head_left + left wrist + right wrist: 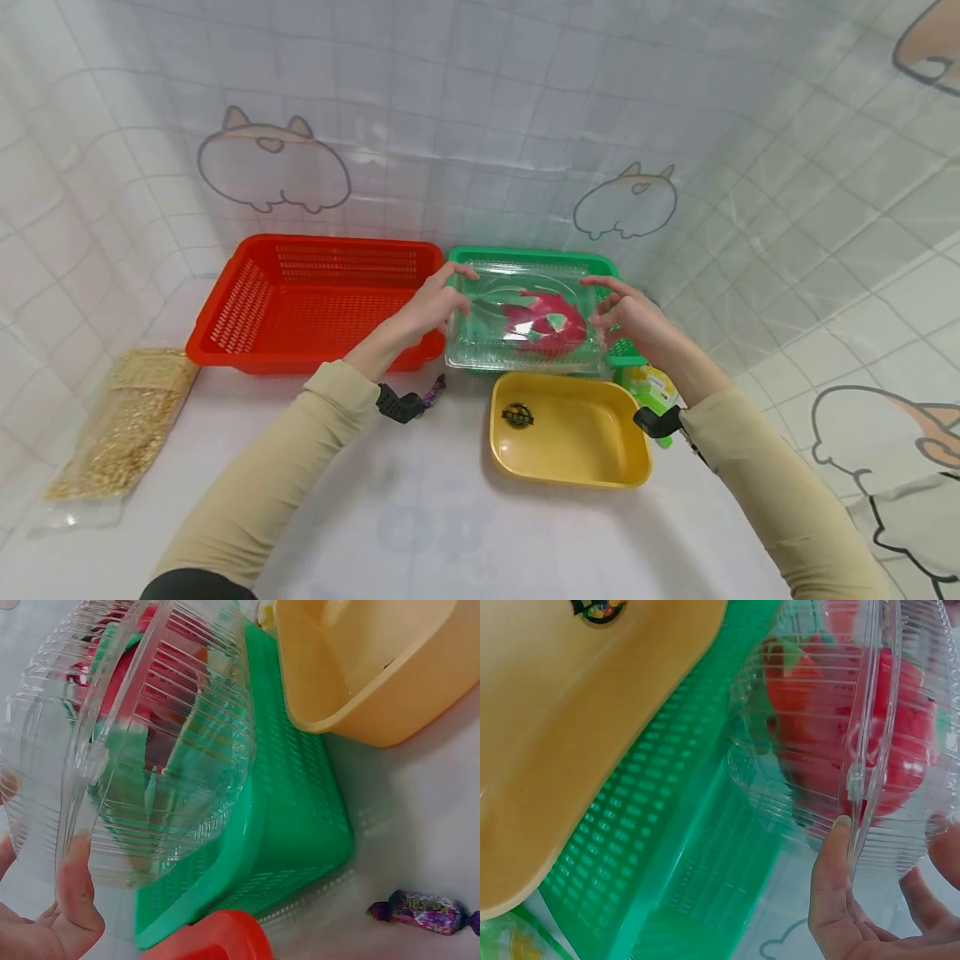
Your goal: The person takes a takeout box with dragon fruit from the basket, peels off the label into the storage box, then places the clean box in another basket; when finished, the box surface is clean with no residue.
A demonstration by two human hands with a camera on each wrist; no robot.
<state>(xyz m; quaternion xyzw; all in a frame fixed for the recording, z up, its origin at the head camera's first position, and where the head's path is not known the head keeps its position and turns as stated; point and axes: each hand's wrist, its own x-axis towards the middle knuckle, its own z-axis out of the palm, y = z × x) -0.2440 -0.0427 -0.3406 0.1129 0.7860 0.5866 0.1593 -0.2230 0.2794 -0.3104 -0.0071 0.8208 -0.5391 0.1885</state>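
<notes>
A clear plastic clamshell box (pixel 480 350) with a red dragon fruit (pixel 551 325) inside is held level over the green basket (pixel 300 802). My left hand (pixel 433 307) grips the box's left end, one digit pressing near its rim seam in the left wrist view. At the opposite end my right hand (pixel 633 318) holds it, with a fingertip at the seam in the right wrist view. The lid looks closed over the fruit. Most of the green basket's inside is hidden beneath the box in the head view.
To the left stands a red basket (pixel 322 325). A yellow basin (pixel 570 433) sits in front of the green one. A wrapped candy (pixel 427 913), a bag of pale grains (pixel 131 421) and a green packet (pixel 654 387) lie on the table. A patterned curtain (pixel 465 125) hangs behind.
</notes>
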